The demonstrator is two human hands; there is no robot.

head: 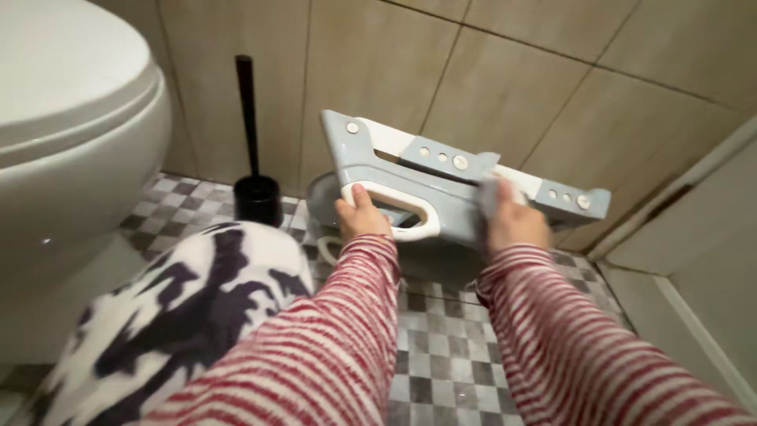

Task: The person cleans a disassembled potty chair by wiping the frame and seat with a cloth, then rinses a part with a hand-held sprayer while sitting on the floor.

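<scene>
A grey and white plastic folding frame with screws and a white handle loop is held up in front of the tiled wall. My left hand grips the white handle loop at its left end. My right hand presses a small pale cloth against the frame's grey side, near its middle. Both arms wear red and white striped sleeves. A pale round part behind the frame is mostly hidden.
A white toilet fills the left. A black toilet brush in its holder stands against the beige tiled wall. My knee in black and white patterned fabric is lower left. The floor has grey checkered tiles; a white ledge runs at right.
</scene>
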